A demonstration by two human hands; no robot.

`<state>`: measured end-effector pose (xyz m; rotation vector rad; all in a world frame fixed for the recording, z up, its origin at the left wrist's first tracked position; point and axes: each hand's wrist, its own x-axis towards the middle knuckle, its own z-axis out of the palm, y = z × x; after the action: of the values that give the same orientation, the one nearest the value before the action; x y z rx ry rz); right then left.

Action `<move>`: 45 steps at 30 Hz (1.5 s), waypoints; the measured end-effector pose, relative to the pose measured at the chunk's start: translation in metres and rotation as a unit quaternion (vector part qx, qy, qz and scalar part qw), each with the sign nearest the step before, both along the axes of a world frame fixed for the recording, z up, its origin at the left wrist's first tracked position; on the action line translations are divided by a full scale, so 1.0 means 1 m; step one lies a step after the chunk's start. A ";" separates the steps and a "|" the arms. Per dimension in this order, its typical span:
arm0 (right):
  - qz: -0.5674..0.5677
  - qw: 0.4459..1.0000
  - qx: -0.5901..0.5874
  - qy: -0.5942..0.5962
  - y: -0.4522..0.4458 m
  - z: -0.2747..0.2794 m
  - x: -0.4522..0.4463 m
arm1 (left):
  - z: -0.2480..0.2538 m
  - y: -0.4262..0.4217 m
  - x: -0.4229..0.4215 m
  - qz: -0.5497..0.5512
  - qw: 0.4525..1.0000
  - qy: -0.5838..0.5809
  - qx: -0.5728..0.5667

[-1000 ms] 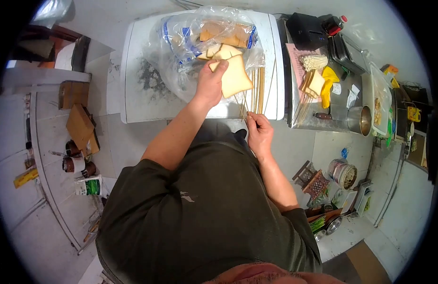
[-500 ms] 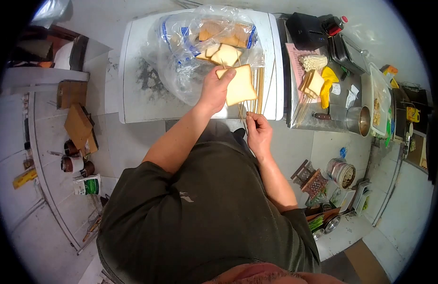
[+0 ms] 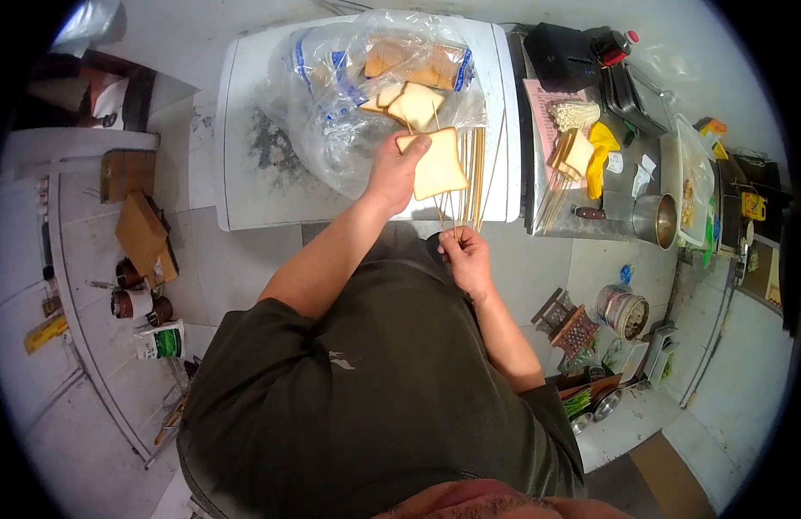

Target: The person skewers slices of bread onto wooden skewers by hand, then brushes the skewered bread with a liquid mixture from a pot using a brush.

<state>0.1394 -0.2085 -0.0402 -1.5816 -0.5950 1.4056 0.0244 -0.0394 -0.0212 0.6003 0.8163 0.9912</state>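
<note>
My left hand (image 3: 390, 176) grips a square slice of white bread (image 3: 439, 164) by its left edge, thumb on top. Thin wooden skewers (image 3: 443, 208) run through or behind the slice, their tips showing above it and their lower ends below. My right hand (image 3: 467, 261) pinches a skewer near its lower end, close to my body. Beyond the held slice, more bread slices (image 3: 417, 105) lie at the mouth of a clear plastic bag (image 3: 322, 147). Loose skewers (image 3: 479, 164) lie side by side on the white tabletop (image 3: 255, 197), right of the bread.
On the metal side table at right are skewered bread slices (image 3: 577, 156), a yellow cloth (image 3: 601, 151), a knife (image 3: 588, 213), a metal pot (image 3: 656, 218) and a black box (image 3: 558, 57). A small brown stool (image 3: 566, 324) and a bucket (image 3: 623, 311) stand on the floor.
My right hand has moved down toward my body, away from the bread, still pinching a skewer. The slice in my left hand has shifted slightly downward.
</note>
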 end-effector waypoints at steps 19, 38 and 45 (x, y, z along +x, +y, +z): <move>-0.002 1.000 0.021 0.008 0.007 0.003 -0.015 | -0.003 0.014 -0.011 -0.043 0.999 -0.002 -0.019; -0.047 0.999 0.018 -0.007 -0.001 0.009 -0.017 | -0.002 0.015 -0.018 -0.030 0.999 0.026 -0.005; -0.219 0.974 0.047 0.042 -0.022 0.035 -0.010 | -0.015 -0.060 0.000 -0.331 0.927 0.157 0.077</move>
<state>0.1298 -0.2307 -0.0051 -1.4595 -0.2350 1.0883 0.0248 -0.0991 -0.0365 1.1035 0.7378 0.3375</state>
